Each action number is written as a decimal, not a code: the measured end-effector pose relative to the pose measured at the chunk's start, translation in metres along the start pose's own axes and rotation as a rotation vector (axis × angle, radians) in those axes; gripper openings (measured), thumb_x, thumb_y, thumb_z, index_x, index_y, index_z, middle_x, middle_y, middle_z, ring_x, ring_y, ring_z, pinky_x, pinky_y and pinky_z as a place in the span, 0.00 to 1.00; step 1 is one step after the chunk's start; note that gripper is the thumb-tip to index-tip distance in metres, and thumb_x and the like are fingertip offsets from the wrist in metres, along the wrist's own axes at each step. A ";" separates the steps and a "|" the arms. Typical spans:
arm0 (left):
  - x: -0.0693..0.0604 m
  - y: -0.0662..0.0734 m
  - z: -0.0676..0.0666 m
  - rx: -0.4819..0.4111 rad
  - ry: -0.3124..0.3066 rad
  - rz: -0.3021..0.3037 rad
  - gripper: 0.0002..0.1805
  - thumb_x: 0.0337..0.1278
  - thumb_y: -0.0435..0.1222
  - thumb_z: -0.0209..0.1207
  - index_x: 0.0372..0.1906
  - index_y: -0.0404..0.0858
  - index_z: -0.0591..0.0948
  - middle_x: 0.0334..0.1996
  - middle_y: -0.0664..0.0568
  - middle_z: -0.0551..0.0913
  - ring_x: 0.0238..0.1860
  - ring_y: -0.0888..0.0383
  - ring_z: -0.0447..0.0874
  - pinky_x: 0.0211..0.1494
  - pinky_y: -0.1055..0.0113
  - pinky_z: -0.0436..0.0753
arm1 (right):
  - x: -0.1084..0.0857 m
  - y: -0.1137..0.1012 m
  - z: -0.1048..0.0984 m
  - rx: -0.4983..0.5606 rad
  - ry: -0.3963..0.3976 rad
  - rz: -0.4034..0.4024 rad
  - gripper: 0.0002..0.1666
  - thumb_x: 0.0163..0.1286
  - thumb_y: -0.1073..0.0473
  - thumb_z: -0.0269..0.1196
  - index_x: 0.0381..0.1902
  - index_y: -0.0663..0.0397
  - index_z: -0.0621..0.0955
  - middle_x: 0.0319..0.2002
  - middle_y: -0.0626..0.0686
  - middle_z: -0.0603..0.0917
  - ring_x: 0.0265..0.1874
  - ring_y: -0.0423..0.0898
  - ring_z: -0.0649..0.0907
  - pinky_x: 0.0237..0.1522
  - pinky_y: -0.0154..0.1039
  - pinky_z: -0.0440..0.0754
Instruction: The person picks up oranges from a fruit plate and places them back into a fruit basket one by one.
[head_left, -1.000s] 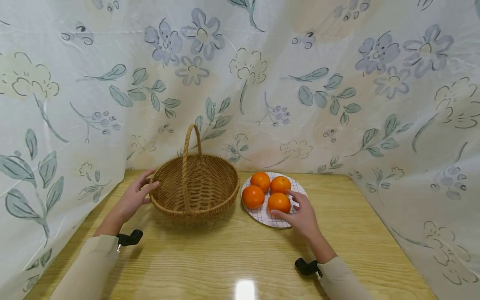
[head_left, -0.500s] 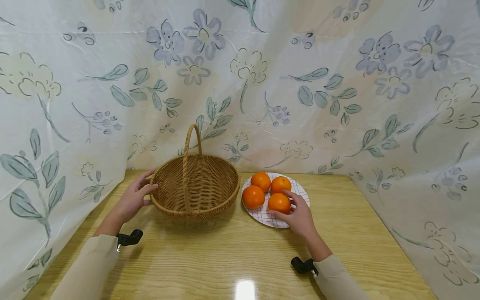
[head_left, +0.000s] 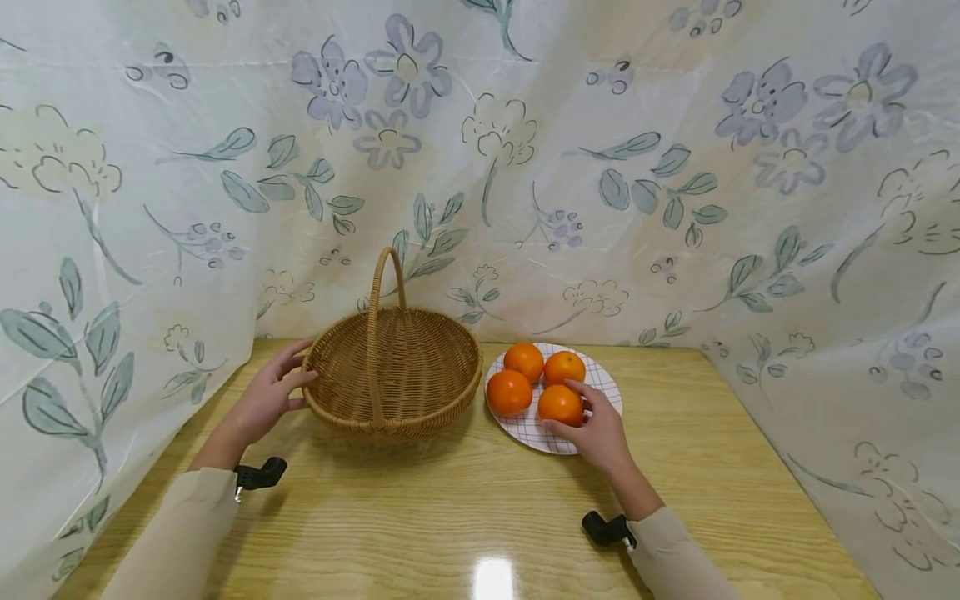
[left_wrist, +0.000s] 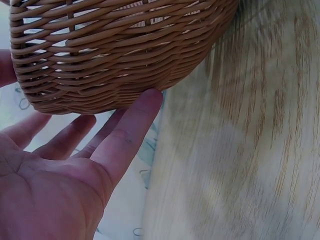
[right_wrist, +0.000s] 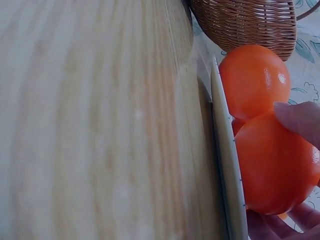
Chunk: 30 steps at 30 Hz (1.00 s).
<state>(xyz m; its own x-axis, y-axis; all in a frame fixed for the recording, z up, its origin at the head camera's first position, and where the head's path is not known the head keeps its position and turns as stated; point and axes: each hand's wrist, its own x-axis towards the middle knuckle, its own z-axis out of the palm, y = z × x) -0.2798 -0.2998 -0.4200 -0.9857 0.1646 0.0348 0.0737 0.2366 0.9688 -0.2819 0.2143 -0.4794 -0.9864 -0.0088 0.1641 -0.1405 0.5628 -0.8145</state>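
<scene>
A brown wicker basket (head_left: 427,367) with a tall arched handle stands at the back left of the table. My left hand (head_left: 258,402) holds its left side, thumb over the rim; in the left wrist view the fingers (left_wrist: 127,135) touch the outer weave low down. Right of the basket, a white checked plate (head_left: 525,433) bears several oranges. My right hand (head_left: 602,432) grips the front right orange (head_left: 559,405), which rests on the plate. In the right wrist view the thumb lies on one side of that orange (right_wrist: 275,165) and the fingers, partly hidden, on the other.
Three other oranges (head_left: 509,392) sit close to the gripped one. A floral curtain (head_left: 480,167) encloses the wooden table (head_left: 420,525) at the back and sides. Black camera mounts (head_left: 261,473) are worn on both wrists.
My right hand has moved slightly left and closed its thumb and fingers round the front right orange. The left hand stays on the basket, nearly unmoved.
</scene>
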 end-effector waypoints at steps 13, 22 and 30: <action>0.001 0.003 -0.006 -0.027 -0.050 -0.016 0.38 0.80 0.37 0.49 0.84 0.42 0.46 0.78 0.28 0.50 0.67 0.38 0.70 0.50 0.61 0.88 | -0.001 -0.008 -0.008 0.038 -0.007 0.021 0.47 0.56 0.48 0.80 0.71 0.48 0.73 0.69 0.57 0.74 0.60 0.59 0.78 0.64 0.55 0.81; 0.000 0.000 -0.012 -0.050 -0.084 -0.004 0.39 0.80 0.40 0.50 0.84 0.41 0.45 0.78 0.28 0.49 0.62 0.53 0.76 0.51 0.62 0.88 | -0.007 -0.025 -0.020 0.103 -0.041 0.007 0.47 0.55 0.45 0.80 0.70 0.46 0.74 0.67 0.56 0.75 0.56 0.58 0.82 0.57 0.48 0.85; -0.002 0.001 -0.016 -0.041 -0.094 -0.008 0.38 0.81 0.41 0.49 0.84 0.40 0.45 0.78 0.28 0.50 0.64 0.47 0.74 0.52 0.62 0.88 | -0.013 -0.051 -0.031 0.186 -0.092 -0.024 0.46 0.57 0.48 0.79 0.71 0.47 0.73 0.69 0.56 0.74 0.55 0.59 0.82 0.49 0.41 0.89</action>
<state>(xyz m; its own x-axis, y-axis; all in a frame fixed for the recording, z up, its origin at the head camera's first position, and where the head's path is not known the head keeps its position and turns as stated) -0.2803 -0.3154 -0.4156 -0.9677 0.2521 0.0056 0.0574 0.1988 0.9784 -0.2592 0.2113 -0.4233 -0.9850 -0.1007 0.1404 -0.1693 0.3992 -0.9011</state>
